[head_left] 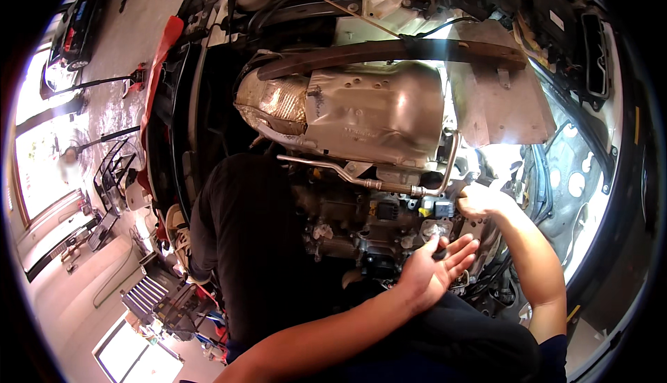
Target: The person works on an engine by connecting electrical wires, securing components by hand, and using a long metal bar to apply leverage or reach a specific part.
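In an open engine bay, my left hand (438, 270) is held palm up over the engine (347, 227), its fingers stretched out. A small dark patch shows by the thumb; whether it is an object or shadow I cannot tell. My right hand (478, 202) is curled at the engine's right end, beside the bent metal pipe (389, 186). Its fingertips are turned away, and what they grip is hidden. Just left of that hand sits a small dark connector block (443, 209). Beyond both hands lies a large metal heat shield (375, 109).
A brown curved bar (389, 55) crosses above the heat shield, with a flat metal plate (497, 98) to its right. My dark-trousered leg (243, 237) covers the engine's left side. Cables (538, 181) run along the right body panel. A black car (83, 25) stands at far left.
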Available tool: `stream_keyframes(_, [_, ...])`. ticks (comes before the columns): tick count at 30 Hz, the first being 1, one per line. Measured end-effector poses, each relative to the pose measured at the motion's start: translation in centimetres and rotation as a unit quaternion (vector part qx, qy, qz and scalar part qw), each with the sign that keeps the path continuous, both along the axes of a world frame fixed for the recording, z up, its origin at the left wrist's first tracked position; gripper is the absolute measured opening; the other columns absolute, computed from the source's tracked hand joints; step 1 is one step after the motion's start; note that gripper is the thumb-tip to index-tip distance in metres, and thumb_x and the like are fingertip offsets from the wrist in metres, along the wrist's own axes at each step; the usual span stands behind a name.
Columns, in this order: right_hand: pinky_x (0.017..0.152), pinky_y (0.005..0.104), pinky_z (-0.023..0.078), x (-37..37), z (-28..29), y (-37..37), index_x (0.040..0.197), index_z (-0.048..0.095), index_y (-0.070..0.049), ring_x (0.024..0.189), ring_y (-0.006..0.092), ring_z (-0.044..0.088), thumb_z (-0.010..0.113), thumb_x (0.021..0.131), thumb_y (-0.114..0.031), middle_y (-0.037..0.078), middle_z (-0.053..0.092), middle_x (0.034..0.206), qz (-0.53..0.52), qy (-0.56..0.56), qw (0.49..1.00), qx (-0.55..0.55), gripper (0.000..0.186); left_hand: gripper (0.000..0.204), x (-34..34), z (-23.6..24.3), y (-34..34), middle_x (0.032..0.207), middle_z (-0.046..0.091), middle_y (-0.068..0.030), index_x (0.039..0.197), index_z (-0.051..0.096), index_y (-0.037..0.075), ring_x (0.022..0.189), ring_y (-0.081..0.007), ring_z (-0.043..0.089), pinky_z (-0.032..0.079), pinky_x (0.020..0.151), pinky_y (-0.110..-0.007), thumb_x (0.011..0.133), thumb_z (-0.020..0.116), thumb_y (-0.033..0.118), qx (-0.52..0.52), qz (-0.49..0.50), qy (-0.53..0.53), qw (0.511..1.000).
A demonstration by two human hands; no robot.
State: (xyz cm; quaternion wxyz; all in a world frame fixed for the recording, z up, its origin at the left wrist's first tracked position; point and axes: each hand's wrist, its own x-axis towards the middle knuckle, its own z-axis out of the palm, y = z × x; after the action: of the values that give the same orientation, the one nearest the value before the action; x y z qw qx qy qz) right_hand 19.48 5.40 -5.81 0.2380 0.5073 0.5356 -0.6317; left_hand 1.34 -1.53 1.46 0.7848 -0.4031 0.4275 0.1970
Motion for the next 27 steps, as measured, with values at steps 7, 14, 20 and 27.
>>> stream_keyframes(7, [0.067, 0.0414, 0.052, 1.8, -4.0, -2.2, 0.108, 0.064, 0.001, 0.078, 0.0333, 0.067, 0.042, 0.083, -0.011, 0.024, 0.068, 0.087, -0.011, 0.040, 0.999, 0.025, 0.035, 0.025, -2.0, -0.1, -0.5, 0.108, 0.064, -0.0203, 0.117, 0.040, 0.002, 0.089, -0.0248, 0.068, 0.054, 0.072, -0.030, 0.107, 0.031, 0.023, 0.191, -0.318, 0.190, 0.909])
stream_keyframes(14, [0.060, 0.0376, 0.051, 1.4, -2.9, -1.2, 0.113, 0.064, -0.005, 0.067, 0.0262, 0.064, 0.040, 0.086, -0.013, 0.017, 0.068, 0.081, -0.002, 0.076, 0.997, 0.027, 0.037, 0.025, -0.7, 0.8, 1.2, 0.105, 0.066, -0.0226, 0.121, 0.037, 0.002, 0.089, -0.0273, 0.070, 0.055, 0.068, -0.032, 0.106, 0.029, 0.020, 0.085, -0.310, 0.158, 0.934])
stream_keyframes(20, [0.056, 0.0385, 0.048, 2.4, -4.4, -2.1, 0.086, 0.062, -0.004, 0.060, 0.0253, 0.060, 0.052, 0.087, -0.019, 0.013, 0.063, 0.071, -0.091, 0.119, 0.989, -0.006, 0.018, 0.045, -4.0, -2.8, 0.4, 0.099, 0.069, -0.0144, 0.122, 0.045, -0.004, 0.087, -0.0200, 0.068, 0.055, 0.071, -0.031, 0.098, 0.055, 0.033, 0.386, -0.590, 0.238, 0.668])
stream_keyframes(27, [0.055, 0.0356, 0.049, 1.9, -2.7, -1.5, 0.116, 0.060, -0.002, 0.064, 0.0240, 0.062, 0.041, 0.083, -0.008, 0.015, 0.065, 0.075, -0.083, 0.111, 0.990, -0.031, 0.039, 0.030, -3.7, -3.1, 2.2, 0.085, 0.069, -0.0112, 0.120, 0.050, -0.007, 0.067, -0.0156, 0.068, 0.047, 0.054, -0.023, 0.100, 0.048, 0.015, 0.315, -0.460, 0.224, 0.799])
